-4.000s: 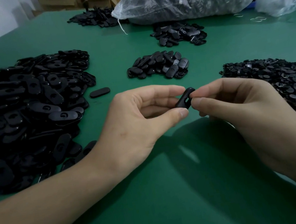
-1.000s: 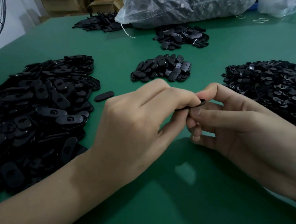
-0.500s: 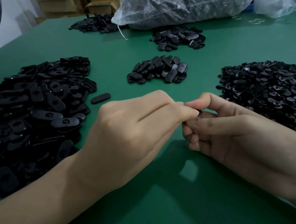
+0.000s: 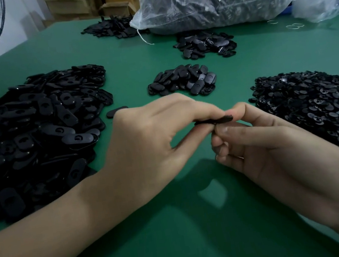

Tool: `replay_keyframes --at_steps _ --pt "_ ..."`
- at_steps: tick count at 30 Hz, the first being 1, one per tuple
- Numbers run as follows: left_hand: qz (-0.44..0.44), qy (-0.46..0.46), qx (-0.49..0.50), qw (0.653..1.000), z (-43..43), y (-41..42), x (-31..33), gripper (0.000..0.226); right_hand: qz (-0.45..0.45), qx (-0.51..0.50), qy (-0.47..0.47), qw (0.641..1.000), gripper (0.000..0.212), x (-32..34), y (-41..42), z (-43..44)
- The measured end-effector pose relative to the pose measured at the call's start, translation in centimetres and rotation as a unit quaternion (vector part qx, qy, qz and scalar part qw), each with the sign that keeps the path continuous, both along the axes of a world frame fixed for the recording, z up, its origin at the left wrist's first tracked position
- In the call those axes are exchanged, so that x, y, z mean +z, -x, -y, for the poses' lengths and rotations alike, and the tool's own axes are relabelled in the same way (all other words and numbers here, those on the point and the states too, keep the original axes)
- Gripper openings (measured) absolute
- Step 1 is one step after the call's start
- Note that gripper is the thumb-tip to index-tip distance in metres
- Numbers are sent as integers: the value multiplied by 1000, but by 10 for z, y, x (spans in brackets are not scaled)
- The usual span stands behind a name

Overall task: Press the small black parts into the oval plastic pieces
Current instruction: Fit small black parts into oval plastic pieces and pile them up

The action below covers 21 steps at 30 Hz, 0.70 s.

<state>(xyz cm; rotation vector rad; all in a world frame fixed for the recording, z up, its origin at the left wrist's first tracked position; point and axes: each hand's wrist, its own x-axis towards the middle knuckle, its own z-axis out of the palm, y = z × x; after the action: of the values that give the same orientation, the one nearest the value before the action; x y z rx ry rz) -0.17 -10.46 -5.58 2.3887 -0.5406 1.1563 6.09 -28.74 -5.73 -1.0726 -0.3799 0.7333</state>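
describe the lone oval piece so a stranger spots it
Find the big heap of black oval pieces on the left of the green table. Off its right edge, by the left hand's knuckles, one oval piece lies flat and alone, outside every pile.

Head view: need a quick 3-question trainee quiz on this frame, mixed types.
1. True or false: the oval piece lies untouched on the green table.
2. Which pinches it? A) left hand alone B) right hand alone C) both
3. Fill in: the big pile of oval pieces lies on the person's ____ side.
Key: 1 false; 2 C; 3 left.
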Motion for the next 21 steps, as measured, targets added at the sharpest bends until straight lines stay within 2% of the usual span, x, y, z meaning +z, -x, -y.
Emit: replay_keyframes --at_steps 9,14,21 --pt "-100 132 -41 985 7 -3 -5 24 6 -49 26 998 21 4 6 -2" --pt "-138 188 -43 972 12 1 -5 31 22 -53 32 998 15 3 4 -1" --pt "-114 166 -7 980 16 3 -2 28 38 -52 32 997 11 1 4 -2"
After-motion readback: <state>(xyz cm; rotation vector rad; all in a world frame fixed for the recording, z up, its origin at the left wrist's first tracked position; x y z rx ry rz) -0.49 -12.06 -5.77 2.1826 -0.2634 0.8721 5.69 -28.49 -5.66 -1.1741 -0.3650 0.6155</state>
